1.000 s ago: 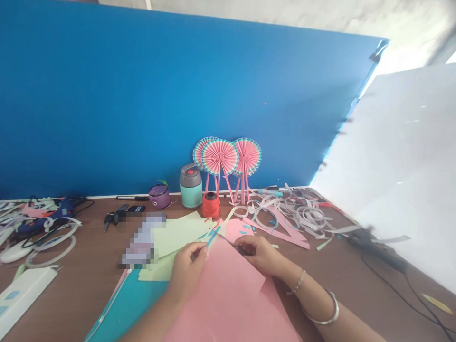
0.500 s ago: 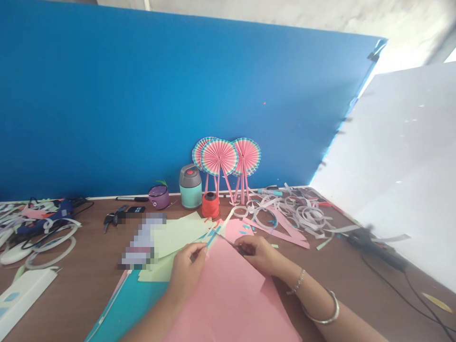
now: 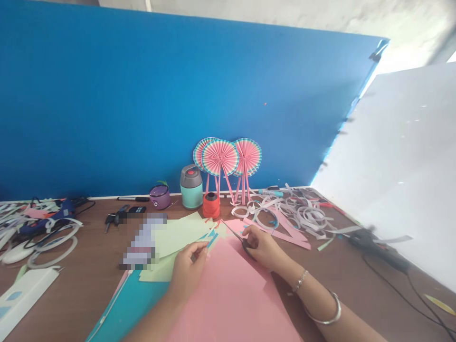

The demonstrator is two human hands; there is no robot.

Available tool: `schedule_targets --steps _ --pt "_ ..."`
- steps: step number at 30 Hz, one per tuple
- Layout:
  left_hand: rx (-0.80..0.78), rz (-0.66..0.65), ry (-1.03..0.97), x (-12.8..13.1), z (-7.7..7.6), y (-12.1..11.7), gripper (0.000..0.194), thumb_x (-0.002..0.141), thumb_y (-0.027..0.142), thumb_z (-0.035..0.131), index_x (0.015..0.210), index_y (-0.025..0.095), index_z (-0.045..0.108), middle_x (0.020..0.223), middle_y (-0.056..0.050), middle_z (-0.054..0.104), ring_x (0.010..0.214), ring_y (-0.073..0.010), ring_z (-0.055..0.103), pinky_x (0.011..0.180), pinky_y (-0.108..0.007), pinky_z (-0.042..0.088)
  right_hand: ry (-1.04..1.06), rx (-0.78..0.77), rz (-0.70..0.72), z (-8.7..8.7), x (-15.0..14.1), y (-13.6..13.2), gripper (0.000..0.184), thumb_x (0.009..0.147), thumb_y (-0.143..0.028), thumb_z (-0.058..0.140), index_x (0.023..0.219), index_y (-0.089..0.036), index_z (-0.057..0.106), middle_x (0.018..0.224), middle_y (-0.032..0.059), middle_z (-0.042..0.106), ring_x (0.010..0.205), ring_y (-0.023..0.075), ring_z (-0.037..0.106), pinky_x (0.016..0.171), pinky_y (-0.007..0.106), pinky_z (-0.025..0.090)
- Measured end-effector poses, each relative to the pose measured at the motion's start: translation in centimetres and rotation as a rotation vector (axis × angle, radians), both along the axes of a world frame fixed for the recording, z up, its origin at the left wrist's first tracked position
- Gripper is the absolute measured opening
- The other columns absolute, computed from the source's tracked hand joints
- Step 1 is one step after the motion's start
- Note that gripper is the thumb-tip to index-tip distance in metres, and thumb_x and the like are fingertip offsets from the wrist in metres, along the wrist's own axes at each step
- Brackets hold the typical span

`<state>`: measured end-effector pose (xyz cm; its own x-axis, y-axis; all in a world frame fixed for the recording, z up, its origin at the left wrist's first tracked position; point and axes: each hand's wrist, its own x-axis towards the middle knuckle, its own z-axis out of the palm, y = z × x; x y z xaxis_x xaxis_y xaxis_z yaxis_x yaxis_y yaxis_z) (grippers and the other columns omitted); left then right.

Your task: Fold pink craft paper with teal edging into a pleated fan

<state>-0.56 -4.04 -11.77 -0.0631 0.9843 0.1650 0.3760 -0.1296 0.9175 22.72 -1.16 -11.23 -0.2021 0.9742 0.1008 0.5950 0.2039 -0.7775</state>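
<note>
We are pinching the blue strip [image 3: 213, 241] with our left hand [image 3: 191, 266], its end jutting ahead, ideally keeping clear of the scissors [image 3: 246, 245] our right hand [image 3: 264, 249] is gripping.

Blue strip [image 3: 213, 241] in left fingers [image 3: 198, 247], scissors [image 3: 238, 235] in right fingers [image 3: 254, 232], over pink paper [image 3: 235, 294].

On the desk [image 3: 81, 275], before the panel [image 3: 142, 95], stand the fans [image 3: 220, 157]. The flask [image 3: 191, 194] is left of them, the cup [image 3: 159, 197] left of the flask. The spool [image 3: 211, 207] is before the fans; the strips [image 3: 309, 216] lie at right. Paper [image 3: 235, 289] lies under both hands.
</note>
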Motion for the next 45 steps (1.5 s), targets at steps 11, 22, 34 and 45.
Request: schedule_targets --steps 11,22,34,45 --pt "0.106 -0.163 0.215 0.4 0.5 -1.0 0.025 0.078 0.024 0.046 0.09 0.022 0.069 0.078 -0.004 0.065 0.076 -0.0194 0.059 0.077 -0.036 0.046 -0.236 0.134 -0.226 -0.4 1.2 0.8 0.014 0.068 -0.019 0.056 0.082 -0.019 0.056 0.067 -0.0009 0.057 0.062 0.0147 0.052 0.056 0.023 0.034" --pt "0.009 -0.038 -0.049 0.3 0.7 -0.9 0.031 0.076 0.033 0.053 0.102 0.019 0.064 0.079 -0.003 0.061 0.075 -0.0175 0.057 0.071 -0.03 0.046 -0.189 -0.053 -0.26 -0.2 1.6 1.1 0.031 0.065 -0.019 0.063 0.095 -0.017 0.06 0.057 -0.0041 0.054 0.054 0.0134 0.05 0.051 0.022 0.029" --pt "-0.022 0.232 -0.525 -0.3 1.9 -0.6 0.051 0.072 0.035 0.062 0.118 0.021 0.046 0.091 -0.003 0.056 0.081 -0.0186 0.06 0.068 -0.028 0.048 0.629 -0.408 0.189 2.9 -1.1 -2.0 0.033 0.071 -0.025 0.062 0.103 -0.019 0.058 0.09 0.0036 0.066 0.076 0.0181 0.062 0.07 0.031 0.048" --pt "0.114 0.166 -0.466 -1.1 1.6 -0.4 0.032 0.081 0.036 0.052 0.108 0.019 0.051 0.081 0.0 0.053 0.066 -0.0136 0.055 0.062 -0.028 0.049 -0.378 0.158 0.214 2.6 -0.5 -2.2 0.019 0.062 -0.008 0.041 0.07 -0.018 0.054 0.065 0.0013 0.059 0.062 0.0151 0.05 0.059 0.025 0.031"
